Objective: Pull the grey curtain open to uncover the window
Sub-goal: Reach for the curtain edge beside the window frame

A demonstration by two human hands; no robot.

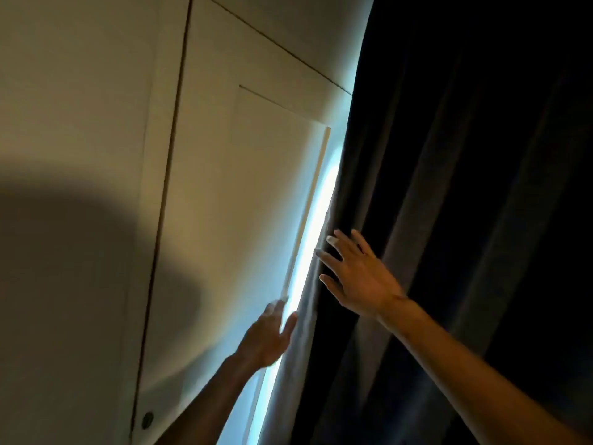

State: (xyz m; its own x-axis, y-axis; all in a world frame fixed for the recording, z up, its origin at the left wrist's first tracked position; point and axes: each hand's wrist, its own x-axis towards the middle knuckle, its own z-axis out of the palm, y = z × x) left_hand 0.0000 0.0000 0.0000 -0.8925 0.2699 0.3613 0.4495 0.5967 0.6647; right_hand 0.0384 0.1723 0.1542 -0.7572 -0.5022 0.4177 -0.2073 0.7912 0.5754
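A person is reaching with both bare hands toward the leading edge of a grey curtain (433, 187), which is hanging in dark vertical folds across the right half of the frame. To the left of that edge, a thin strip of bright window light (316, 226) is showing, running from the centre down to the bottom middle of the frame, so the window is almost entirely covered. The right hand (359, 274), right of centre, is spreading wide with its fingers (330, 256) splayed and lying against the outer folds near the edge; it is touching cloth but not gripping any. The left hand (268, 335), lower and just left of centre, is blurred and sitting against the bright strip with fingers loosely extended; whether it is touching the curtain edge cannot be told, and it appears to be grasping nothing. A pale panelled wall or cupboard (224, 155) is filling the left of the frame. To do this step well, the fingers should probably be curling round the edge and gathering a fold, then drawing it steadily sideways toward the right of the frame, rather than downward, so the fabric is sliding along its rail instead of straining against it.
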